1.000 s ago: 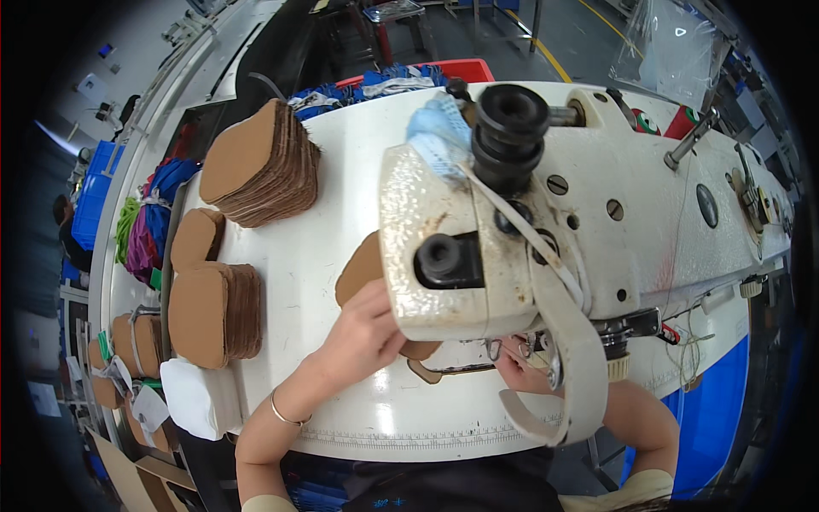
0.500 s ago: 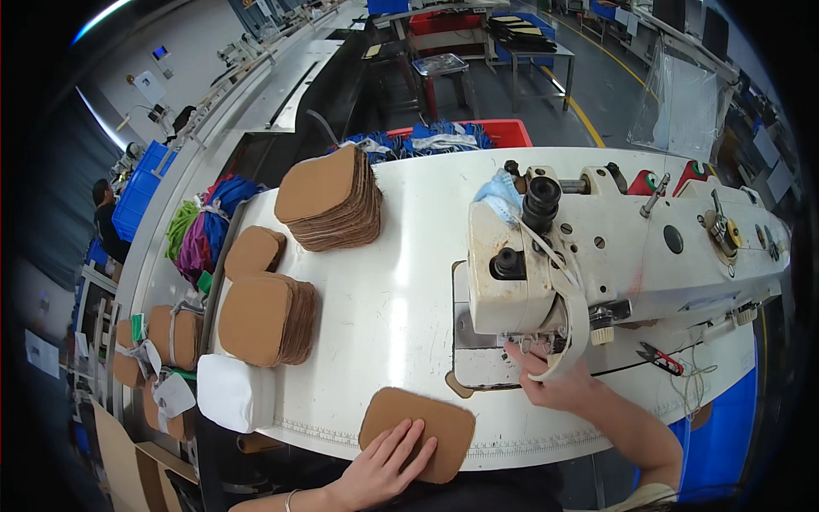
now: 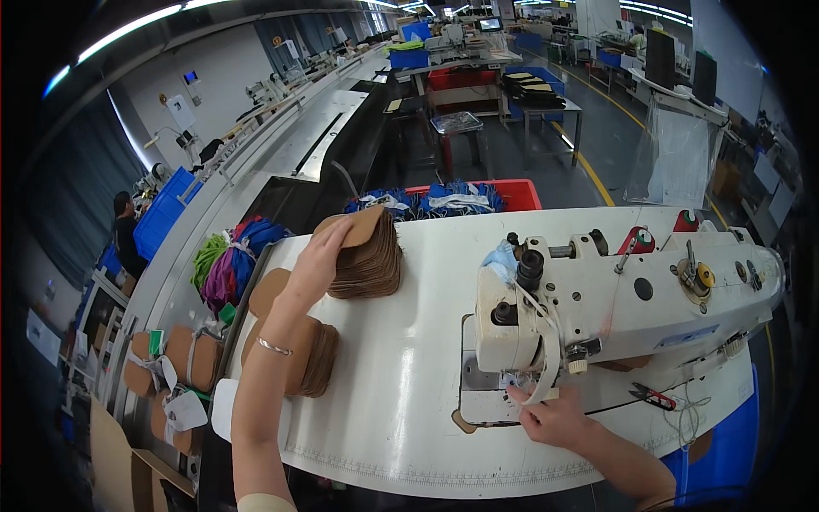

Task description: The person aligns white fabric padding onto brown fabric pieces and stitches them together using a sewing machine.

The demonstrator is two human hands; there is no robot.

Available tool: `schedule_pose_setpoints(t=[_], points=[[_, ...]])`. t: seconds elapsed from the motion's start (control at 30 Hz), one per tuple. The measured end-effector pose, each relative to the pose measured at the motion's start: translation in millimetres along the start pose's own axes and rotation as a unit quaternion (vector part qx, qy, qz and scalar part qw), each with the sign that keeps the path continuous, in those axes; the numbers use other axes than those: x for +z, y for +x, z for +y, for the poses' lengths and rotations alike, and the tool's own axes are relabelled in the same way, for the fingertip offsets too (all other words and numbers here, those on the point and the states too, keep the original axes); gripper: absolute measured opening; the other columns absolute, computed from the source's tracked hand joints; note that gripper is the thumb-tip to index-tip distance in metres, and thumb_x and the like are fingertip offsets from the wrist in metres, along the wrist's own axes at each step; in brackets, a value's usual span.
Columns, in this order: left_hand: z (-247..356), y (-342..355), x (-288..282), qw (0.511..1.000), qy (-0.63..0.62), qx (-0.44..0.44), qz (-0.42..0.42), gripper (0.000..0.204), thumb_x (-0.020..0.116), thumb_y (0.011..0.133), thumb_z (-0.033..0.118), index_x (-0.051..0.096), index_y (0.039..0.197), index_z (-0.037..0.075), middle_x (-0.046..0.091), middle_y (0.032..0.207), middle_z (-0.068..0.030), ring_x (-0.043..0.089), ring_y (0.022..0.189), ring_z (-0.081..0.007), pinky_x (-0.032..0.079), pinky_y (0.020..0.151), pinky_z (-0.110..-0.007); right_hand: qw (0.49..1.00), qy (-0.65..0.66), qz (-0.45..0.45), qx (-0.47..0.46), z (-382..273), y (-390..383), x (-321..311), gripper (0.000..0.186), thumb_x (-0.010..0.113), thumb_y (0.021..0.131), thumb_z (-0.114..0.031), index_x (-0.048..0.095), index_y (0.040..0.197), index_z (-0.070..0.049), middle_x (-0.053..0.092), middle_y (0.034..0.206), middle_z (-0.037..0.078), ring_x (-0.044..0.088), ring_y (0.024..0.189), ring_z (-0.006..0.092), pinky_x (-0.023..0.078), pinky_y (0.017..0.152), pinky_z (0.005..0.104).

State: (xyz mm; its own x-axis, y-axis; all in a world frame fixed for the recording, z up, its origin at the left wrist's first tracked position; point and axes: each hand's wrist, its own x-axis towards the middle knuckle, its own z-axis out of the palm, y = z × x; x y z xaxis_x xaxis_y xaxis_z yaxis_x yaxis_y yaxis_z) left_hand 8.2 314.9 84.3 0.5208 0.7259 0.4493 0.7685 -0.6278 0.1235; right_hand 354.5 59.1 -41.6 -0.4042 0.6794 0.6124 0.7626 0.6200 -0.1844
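Note:
My left hand (image 3: 324, 256) reaches over to the back stack of brown rounded-corner fabric pieces (image 3: 367, 269). Its fingers are closed on the brown fabric piece (image 3: 365, 227) at the top, which sits slightly tilted. At the white sewing machine (image 3: 614, 299), my right hand (image 3: 553, 418) is beside the needle area, its index finger pointing in under the head and the other fingers curled. Whatever it may pinch is too small to see. A second brown stack (image 3: 320, 358) and a smaller brown pile (image 3: 266, 290) are partly hidden behind my left forearm.
White pieces (image 3: 223, 408) lie at the table's left edge. Tied brown bundles (image 3: 192, 358) and a colourful cloth bundle (image 3: 243, 256) sit further left. Red-handled thread snips (image 3: 655, 397) lie right of my right hand. Behind the table stands a red bin (image 3: 519, 194) with blue cloth.
My left hand has moved from the brown piece at the front edge to the back stack; that front spot no longer holds a piece. My right hand stays by the needle. The view has tilted upward.

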Motion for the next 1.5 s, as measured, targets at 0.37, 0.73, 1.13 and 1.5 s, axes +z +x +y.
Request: schedule_pose_setpoints(t=[0.37,0.73,1.13,1.5], points=[[-17,-9,16,0.998,-0.038,0.015,-0.057,0.048,0.047,0.091,-0.005,0.044,0.138,-0.001,0.046,0.143,-0.0176,0.041,0.134,-0.0343,0.035,0.112,-0.040,0.999,0.018,-0.044,0.011,-5,9,-7,0.039,0.064,0.068,-0.007,0.070,0.106,-0.001,0.059,0.069,0.003,0.053,0.050,0.0178,0.044,0.047,0.0319],[33,-36,-14,0.998,-0.017,0.058,0.003,0.058,0.045,0.099,0.036,0.038,0.147,0.006,0.029,0.156,-0.0142,0.020,0.147,-0.0319,0.014,0.119,-0.046,0.959,-0.167,-0.064,0.221,66,-29,-98,0.027,0.060,0.085,-0.009,0.061,0.109,0.003,0.061,0.106,0.020,0.061,0.097,0.0340,0.048,0.085,0.0465],[180,-174,-22,0.950,-0.290,-0.021,-0.117,0.045,0.042,0.099,0.032,0.065,0.109,-0.005,0.061,0.125,-0.0205,0.051,0.123,-0.0388,0.037,0.105,-0.047,0.880,0.030,-0.032,0.473,89,-33,-96,0.028,0.059,0.088,-0.013,0.058,0.113,0.000,0.059,0.118,0.018,0.055,0.111,0.0337,0.044,0.096,0.0427],[219,-181,19,0.960,-0.160,0.102,-0.206,0.051,0.067,0.085,0.014,0.052,0.129,-0.008,0.051,0.137,-0.0194,0.047,0.128,-0.0355,0.041,0.105,-0.043,0.990,0.017,-0.139,0.002,-100,-11,-9,0.036,0.056,0.084,-0.012,0.058,0.113,0.009,0.055,0.127,0.027,0.053,0.124,0.0379,0.042,0.106,0.0462]])
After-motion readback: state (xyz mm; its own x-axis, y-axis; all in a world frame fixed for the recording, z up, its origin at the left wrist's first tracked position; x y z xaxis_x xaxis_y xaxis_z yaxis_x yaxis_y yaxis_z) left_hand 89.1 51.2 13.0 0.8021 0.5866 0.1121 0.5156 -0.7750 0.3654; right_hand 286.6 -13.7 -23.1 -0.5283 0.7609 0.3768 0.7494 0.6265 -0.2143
